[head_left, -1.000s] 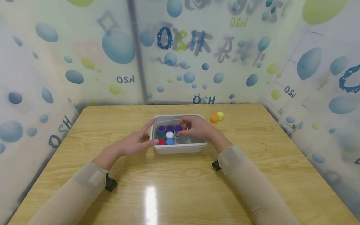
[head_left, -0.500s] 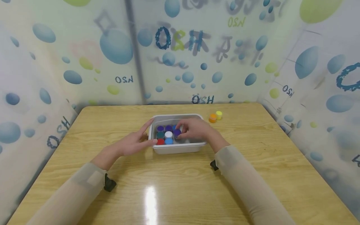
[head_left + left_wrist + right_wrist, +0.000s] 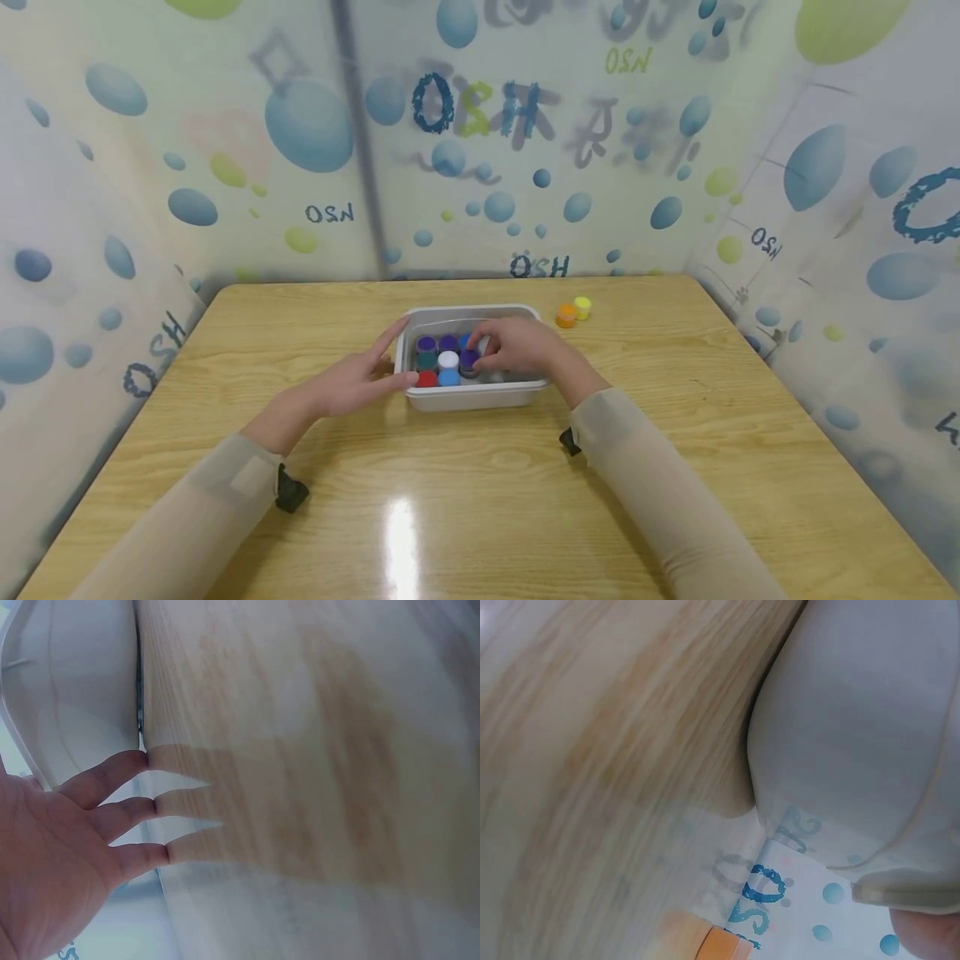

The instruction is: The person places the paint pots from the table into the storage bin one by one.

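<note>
A white plastic bin (image 3: 476,399) stands on the table, its left part filled with small paint pots in rows. My right hand (image 3: 519,343) reaches inside and pinches a purple-lidded paint pot (image 3: 469,361), beside the white-lidded pot (image 3: 448,360). Behind it a blue-lidded pot (image 3: 464,342) is partly hidden by the fingers. My left hand (image 3: 341,383) lies along the bin's left end, index finger and thumb spread along the rim. In the left wrist view that hand's fingertips (image 3: 157,855) touch the table. Only a bit of the right hand (image 3: 928,934) appears in the right wrist view.
Orange (image 3: 566,316) and yellow (image 3: 582,307) pots stand behind and right of the bin. Red (image 3: 426,379), light blue (image 3: 449,377), teal (image 3: 427,361) and two purple-lidded pots (image 3: 427,344) fill the bin's left side. Patterned walls border the wooden table (image 3: 337,517).
My right hand has brought the purple-lidded pot nearer the bin's front and lower, beside the white-lidded pot, revealing the blue-lidded pot behind. The left hand keeps its place on the bin.
</note>
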Motion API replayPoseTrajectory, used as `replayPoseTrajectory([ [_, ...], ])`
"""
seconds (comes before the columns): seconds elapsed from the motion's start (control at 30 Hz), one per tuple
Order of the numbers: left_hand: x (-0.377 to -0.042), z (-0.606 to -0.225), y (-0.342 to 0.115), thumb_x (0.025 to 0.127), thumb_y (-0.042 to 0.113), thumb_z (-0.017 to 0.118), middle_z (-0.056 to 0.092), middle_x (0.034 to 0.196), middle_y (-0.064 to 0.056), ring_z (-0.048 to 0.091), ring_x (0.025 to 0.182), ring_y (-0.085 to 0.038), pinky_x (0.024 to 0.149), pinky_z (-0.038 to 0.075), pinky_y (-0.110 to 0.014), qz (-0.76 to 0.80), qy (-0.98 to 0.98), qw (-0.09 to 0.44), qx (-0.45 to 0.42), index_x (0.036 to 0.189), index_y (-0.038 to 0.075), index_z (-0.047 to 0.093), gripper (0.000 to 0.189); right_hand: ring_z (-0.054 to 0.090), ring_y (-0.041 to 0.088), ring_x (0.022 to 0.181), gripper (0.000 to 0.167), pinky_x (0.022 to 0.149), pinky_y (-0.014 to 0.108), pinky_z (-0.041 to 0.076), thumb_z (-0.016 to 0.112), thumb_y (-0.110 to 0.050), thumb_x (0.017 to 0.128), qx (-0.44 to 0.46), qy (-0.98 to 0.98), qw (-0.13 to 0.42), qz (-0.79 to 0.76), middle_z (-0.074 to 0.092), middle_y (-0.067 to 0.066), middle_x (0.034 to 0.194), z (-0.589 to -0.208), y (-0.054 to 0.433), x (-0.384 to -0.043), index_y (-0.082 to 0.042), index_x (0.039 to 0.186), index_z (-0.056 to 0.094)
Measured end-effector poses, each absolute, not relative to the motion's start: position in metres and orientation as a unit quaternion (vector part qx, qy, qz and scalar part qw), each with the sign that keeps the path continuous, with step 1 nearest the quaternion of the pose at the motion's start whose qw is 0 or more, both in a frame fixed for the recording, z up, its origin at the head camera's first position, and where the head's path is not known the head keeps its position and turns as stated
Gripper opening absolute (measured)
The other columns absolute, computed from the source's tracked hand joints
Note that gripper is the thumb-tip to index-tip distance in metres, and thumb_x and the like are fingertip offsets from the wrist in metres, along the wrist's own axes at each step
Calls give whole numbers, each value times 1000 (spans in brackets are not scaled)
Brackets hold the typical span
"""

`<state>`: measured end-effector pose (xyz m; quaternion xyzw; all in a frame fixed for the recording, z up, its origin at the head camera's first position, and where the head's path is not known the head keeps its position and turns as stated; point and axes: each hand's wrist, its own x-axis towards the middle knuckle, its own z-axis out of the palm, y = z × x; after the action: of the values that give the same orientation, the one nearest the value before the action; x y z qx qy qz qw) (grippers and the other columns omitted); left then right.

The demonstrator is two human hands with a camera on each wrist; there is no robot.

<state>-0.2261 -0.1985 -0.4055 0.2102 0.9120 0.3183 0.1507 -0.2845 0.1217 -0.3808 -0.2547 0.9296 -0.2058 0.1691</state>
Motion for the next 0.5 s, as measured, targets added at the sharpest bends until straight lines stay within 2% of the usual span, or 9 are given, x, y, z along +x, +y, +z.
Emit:
replayPoseTrajectory([
  [0.5,-227,-406,-199,107,72,52,59,159,-27,53,148,-57,121,40,-76,315,914,152,208,174,48,-12,96,73,13,86,25,83,32,61,81,-35,102,-265,925,153,-226,78,-10,96,-381,124,-283,-27,126,77],
])
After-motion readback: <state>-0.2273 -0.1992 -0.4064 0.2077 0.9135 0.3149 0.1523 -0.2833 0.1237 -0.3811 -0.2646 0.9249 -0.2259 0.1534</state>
